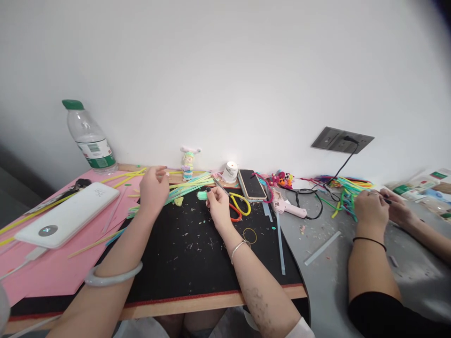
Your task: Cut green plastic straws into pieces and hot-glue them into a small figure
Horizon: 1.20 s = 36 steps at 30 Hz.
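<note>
My left hand (pixel 153 186) is curled over the pile of green and blue straws (pixel 186 187) at the back of the black mat (pixel 183 263), fingers bent as if pinching one. My right hand (pixel 218 204) is closed around a small mint-green piece (pixel 202 195) and a thin dark tool that pokes out past the fingers. Scissors with yellow and orange handles (pixel 238 206) lie just right of that hand. A small yellow scrap (pixel 178 201) sits between my two hands.
A white power bank (pixel 66 213) lies on pink paper (pixel 42 272) at left, with a water bottle (pixel 90 138) behind. A phone (pixel 251 184), paper cup (pixel 230 172), small figurine (pixel 188 163) and pink glue gun (pixel 291 206) stand along the back. Another person's hands (pixel 378 209) work pipe cleaners at right.
</note>
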Available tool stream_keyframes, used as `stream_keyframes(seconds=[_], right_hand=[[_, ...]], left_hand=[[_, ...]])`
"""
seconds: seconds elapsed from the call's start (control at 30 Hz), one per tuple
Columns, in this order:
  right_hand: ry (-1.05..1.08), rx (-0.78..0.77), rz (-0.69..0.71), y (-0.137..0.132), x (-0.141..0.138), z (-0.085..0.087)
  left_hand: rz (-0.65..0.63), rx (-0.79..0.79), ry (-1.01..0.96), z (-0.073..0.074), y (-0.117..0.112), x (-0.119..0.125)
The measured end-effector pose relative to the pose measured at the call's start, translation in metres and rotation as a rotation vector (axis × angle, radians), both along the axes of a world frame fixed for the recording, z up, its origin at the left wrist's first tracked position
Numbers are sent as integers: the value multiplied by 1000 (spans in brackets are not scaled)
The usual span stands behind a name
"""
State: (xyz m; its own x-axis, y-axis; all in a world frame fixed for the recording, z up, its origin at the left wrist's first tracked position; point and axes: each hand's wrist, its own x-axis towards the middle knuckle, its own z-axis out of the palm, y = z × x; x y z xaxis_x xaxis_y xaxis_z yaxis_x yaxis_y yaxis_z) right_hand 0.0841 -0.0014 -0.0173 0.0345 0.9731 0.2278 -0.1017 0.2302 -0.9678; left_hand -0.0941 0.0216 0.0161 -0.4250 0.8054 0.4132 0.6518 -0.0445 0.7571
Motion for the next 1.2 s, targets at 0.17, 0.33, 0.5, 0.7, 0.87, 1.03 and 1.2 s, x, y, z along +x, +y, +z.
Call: stream_keyframes(seconds=[0.17,0.33,0.5,0.7,0.87,1.03,1.2], right_hand=[[-7,-13,12,-2,0,4],[-17,-42,13,-4,1,6],[-26,-61,11,-5,1,8],[-28,-71,22,-6,0,10],[-31,-83,28,-6,0,11],[-44,-78,23,-6,1,10],[-50,-84,16,-6,1,9]], left_hand=[[21,-238,237,-8,45,-26],[-84,-439,403,-20,72,-27],[-98,-533,479,-14,77,-24],[-121,-507,616,-5,69,-29],[-145,-575,630,-10,67,-34],[-78,-594,597,-2,67,-37],[72,-510,466,21,60,-40]])
